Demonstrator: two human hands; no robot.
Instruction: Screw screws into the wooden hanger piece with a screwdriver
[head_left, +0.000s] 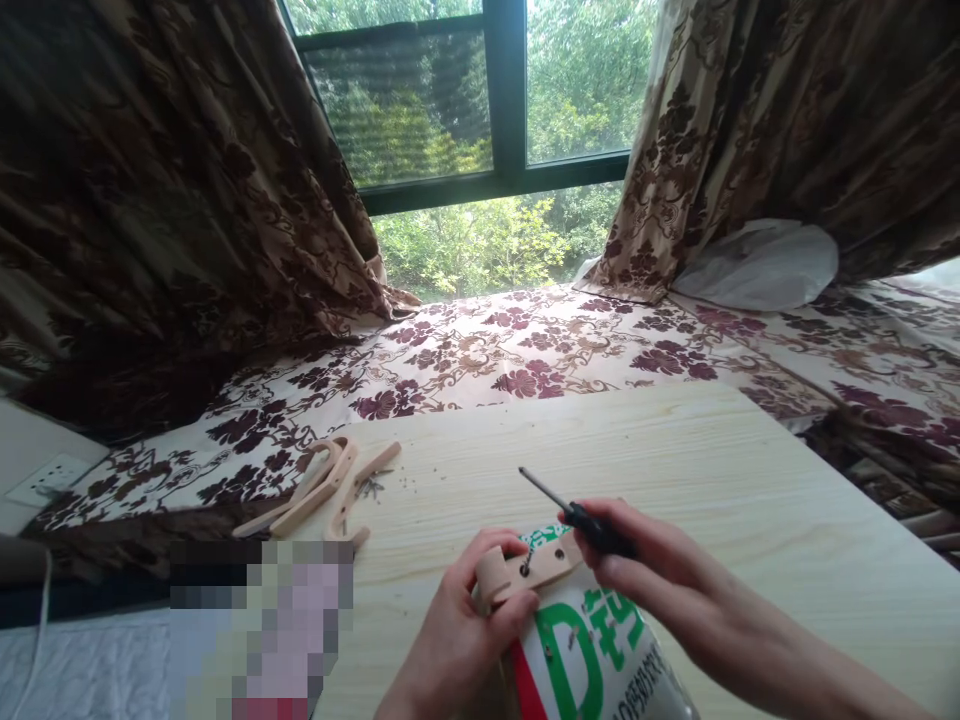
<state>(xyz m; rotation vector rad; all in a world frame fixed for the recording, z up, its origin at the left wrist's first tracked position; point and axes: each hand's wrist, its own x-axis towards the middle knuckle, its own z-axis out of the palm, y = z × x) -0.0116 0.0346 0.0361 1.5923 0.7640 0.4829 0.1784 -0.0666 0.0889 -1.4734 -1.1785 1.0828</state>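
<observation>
My left hand (480,620) is closed round the end of a light wooden piece (544,568), fingers behind it and thumb in front. A dark screw (527,562) stands in one hole of the piece, and a second hole shows to its right. The wood rests against a white package (592,650) with green and black print, on which a few small screws lie. In my right hand (637,560) is a screwdriver (555,495) with a black handle, its tip pointing up and left, away from the screw. My right fingers are also close to the wood's right end.
Curved wooden pieces (322,490) lie at the left edge of the pale tabletop (465,450), beside a small pile of screws (370,486). Behind are a floral cloth (525,350), curtains, a window and a white plastic bag (765,265).
</observation>
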